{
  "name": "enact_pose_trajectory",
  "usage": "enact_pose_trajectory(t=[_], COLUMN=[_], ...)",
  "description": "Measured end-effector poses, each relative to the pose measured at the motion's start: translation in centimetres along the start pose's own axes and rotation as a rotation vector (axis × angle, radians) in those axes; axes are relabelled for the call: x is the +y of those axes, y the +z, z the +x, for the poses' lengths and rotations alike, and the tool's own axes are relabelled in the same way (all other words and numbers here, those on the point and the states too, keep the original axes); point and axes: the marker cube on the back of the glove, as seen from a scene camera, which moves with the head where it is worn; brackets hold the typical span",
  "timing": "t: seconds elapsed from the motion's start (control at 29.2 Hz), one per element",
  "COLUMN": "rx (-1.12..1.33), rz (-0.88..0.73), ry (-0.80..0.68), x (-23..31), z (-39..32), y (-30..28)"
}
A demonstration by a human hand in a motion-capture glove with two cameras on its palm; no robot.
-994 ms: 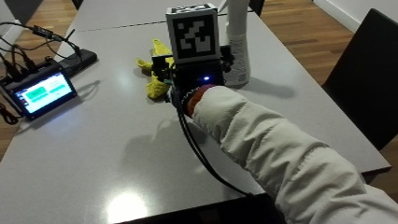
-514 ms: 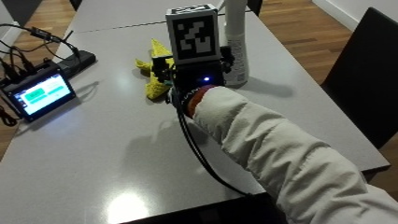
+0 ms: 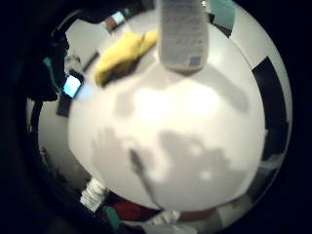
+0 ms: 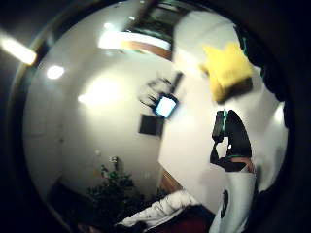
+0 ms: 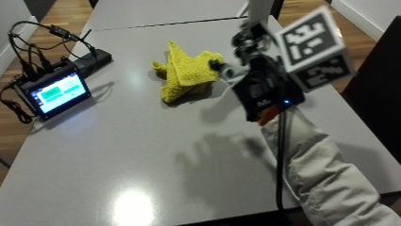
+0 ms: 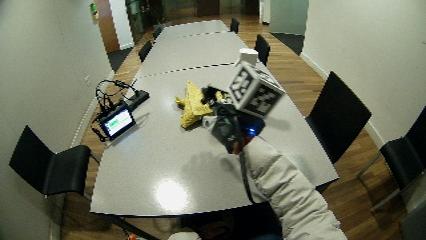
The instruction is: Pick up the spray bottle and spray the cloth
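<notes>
This was an office meeting room. Long grey tables (image 6: pixel 193 47) stood end to end down a narrow room with plain white walls and a wooden floor, and black chairs (image 6: pixel 50 167) were drawn up along the tables' long edges on both sides.

The cloth (image 5: pixel 185 70) is bright yellow with a knitted, nubbly texture. The spray bottle (image 3: pixel 181 34) is white, its side covered by a pale grey label of fine print. The hand (image 5: pixel 260 87) wears a black glove, and the sleeve (image 5: pixel 329 174) behind it is off-white and quilted. The desk (image 5: pixel 125 141) is plain light grey with a glossy sheen. A small black-framed screen (image 5: pixel 56 92) glows white and green. The chairs (image 6: pixel 50 167) are black, and the floor (image 6: pixel 293 55) is brown wood planking.
</notes>
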Motion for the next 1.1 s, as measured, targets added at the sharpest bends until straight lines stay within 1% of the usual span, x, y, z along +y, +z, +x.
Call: enact_pose_trajectory(t=[0.07, 0.14, 0.21, 0.38, 0.58, 0.69, 0.79, 0.99, 1.1], rx=[-0.155, -0.184, -0.178, -0.226, -0.271, -0.305, -0.365, -0.463, -0.446], rz=[0.164, 0.286, 0.346, 0.336, 0.409, 0.457, 0.469, 0.458, 0.433], ry=[-0.020, -0.009, 0.015, 0.129, 0.153, 0.144, 0.139, 0.177, 0.170], x=[-0.1, -0.9, -1.9, -2.8, -2.4, -2.0, -2.2, -3.3, -4.1], z=[1.7, 4.3, 7.1, 13.3, 16.2, 16.2, 15.5, 13.9, 13.7], y=[-2.7, -4.7, -5.8, -6.6, -7.7, -7.7, -7.8, -6.3, -5.4])
